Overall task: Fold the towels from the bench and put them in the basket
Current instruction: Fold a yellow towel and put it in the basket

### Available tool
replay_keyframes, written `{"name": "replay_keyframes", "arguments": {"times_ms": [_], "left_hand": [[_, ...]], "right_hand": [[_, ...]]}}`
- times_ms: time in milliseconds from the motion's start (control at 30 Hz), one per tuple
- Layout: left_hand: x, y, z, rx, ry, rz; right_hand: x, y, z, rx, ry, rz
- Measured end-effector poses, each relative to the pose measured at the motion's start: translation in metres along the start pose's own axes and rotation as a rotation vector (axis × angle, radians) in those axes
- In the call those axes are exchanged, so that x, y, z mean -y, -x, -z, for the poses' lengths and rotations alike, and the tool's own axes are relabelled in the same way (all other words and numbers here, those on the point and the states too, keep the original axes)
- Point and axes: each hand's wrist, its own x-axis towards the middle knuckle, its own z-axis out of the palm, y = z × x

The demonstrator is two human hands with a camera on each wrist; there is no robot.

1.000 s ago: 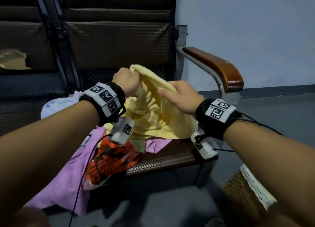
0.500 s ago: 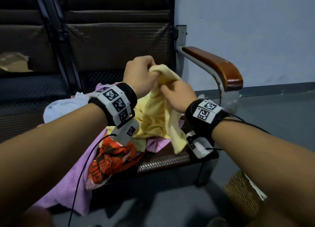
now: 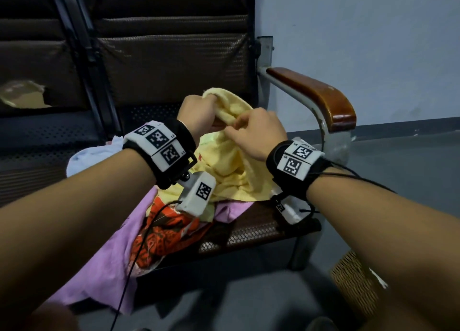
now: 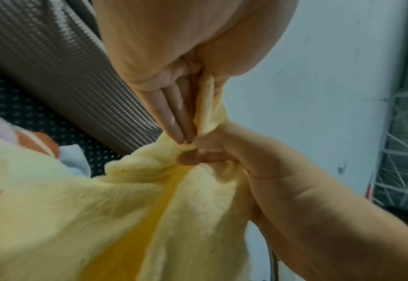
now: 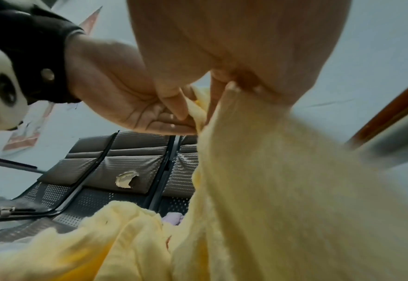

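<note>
Hands, left hand (image 3: 199, 114) and right hand (image 3: 256, 134), are both pinching the soft pale-yellow terry towel's (image 3: 231, 171) bunched top edge (light, floppy; likely best gripped at corners).

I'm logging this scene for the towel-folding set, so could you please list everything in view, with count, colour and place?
Yellow towel: one, pale yellow, lifted above the bench seat, its lower part on the pile.
Purple towel: one, lilac, draped over the seat's front edge.
Orange patterned cloth: one, orange-red, on the purple towel.
Light blue towel: one, pale blue, at the back of the pile.
Bench: one, dark brown woven seat, with a brown wooden armrest.
Basket: one, tan wicker, on the floor right of the bench.
Left hand: grips the yellow towel's top edge.
Right hand: pinches the same edge beside it.
</note>
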Motion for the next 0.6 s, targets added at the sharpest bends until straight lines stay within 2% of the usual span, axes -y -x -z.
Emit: {"name": "replay_keyframes", "arguments": {"times_ms": [167,267,400,500,600], "left_hand": [[-0.007,0.007,-0.008,0.049,-0.222,-0.096],[-0.008,0.009,-0.012,0.082,-0.230,-0.138],[-0.012,0.010,-0.014,0.053,-0.177,-0.190],[-0.013,0.013,-0.017,0.052,-0.185,-0.246],[-0.008,0.010,-0.017,0.047,-0.159,-0.262]], "right_hand": [[-0.009,-0.005,-0.003,0.082,-0.161,-0.126],[-0.006,-0.001,-0.006,0.073,-0.187,-0.114],[0.000,-0.002,-0.009,-0.099,-0.107,-0.101],[0.000,-0.005,-0.005,-0.061,-0.181,-0.150],[-0.001,-0.006,-0.002,0.011,-0.376,-0.180]]}}
